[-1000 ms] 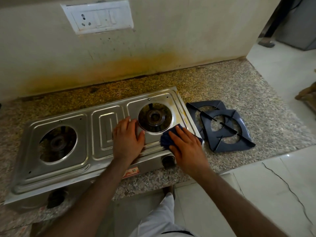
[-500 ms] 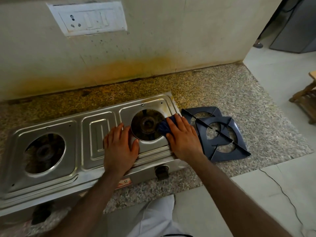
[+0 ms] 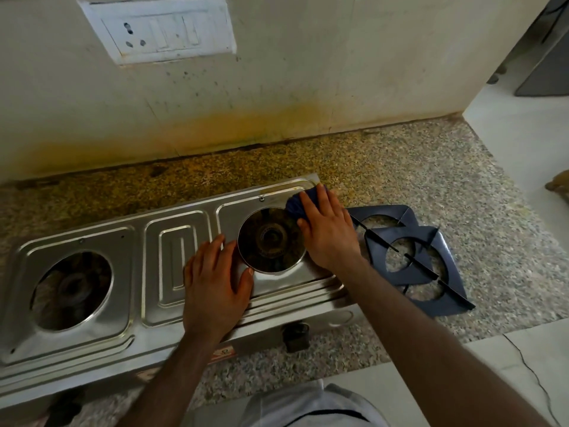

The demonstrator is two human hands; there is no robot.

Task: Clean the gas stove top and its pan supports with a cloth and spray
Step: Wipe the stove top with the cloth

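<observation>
A steel two-burner gas stove (image 3: 172, 260) lies on the granite counter with both pan supports off. My right hand (image 3: 328, 231) presses a dark blue cloth (image 3: 294, 206) onto the stove's back right corner, beside the right burner (image 3: 271, 240); most of the cloth is hidden under the fingers. My left hand (image 3: 215, 283) lies flat on the stove top, just left of that burner, holding nothing. Two dark blue pan supports (image 3: 409, 257) are stacked on the counter right of the stove. No spray bottle is in view.
The left burner opening (image 3: 72, 291) is uncovered. A black knob (image 3: 295, 335) sticks out of the stove's front. A stained wall with a switch plate (image 3: 160, 27) rises behind the counter (image 3: 446, 186). The counter ends at right, with floor beyond.
My right hand has slid the cloth from the front right of the burner, along its right side, to the stove's back right corner. My left hand stays flat in place.
</observation>
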